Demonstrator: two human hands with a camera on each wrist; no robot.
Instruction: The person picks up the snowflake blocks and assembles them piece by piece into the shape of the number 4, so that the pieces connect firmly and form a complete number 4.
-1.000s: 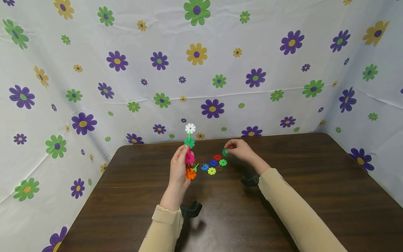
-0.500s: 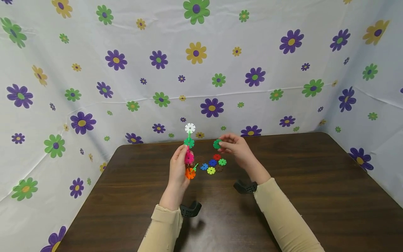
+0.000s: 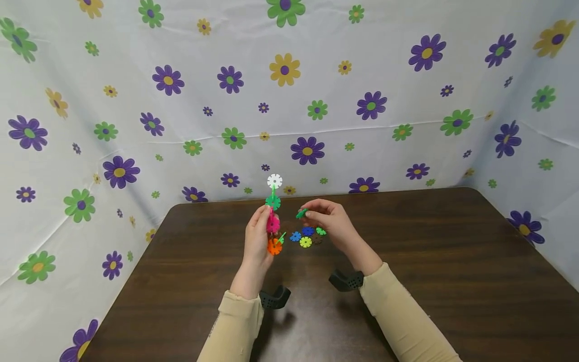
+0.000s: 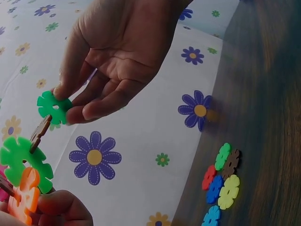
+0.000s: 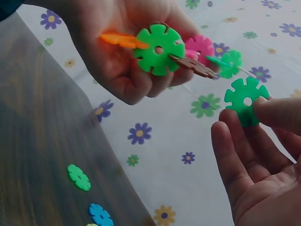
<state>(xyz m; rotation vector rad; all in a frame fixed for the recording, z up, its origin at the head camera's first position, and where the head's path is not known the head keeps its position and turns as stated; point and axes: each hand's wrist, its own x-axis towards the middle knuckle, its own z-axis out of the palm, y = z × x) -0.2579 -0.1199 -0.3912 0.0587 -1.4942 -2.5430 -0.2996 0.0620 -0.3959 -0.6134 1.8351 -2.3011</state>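
Step in hand, as judged: adding the green disc (image 3: 301, 214), pinched in your right hand (image 3: 333, 222), to the disc chain (image 3: 273, 224) your left hand (image 3: 257, 244) grips above the worktop (image 3: 203, 261); next move likely calls for slot-to-slot alignment. Chain's long axis runs up the head view, white disc (image 3: 274, 181) topmost.

My left sleeve (image 3: 235, 324): beige, cuffed | my right sleeve (image 3: 407, 314): beige, creased | my wrist mounts (image 3: 346, 281): black, angular, perforated
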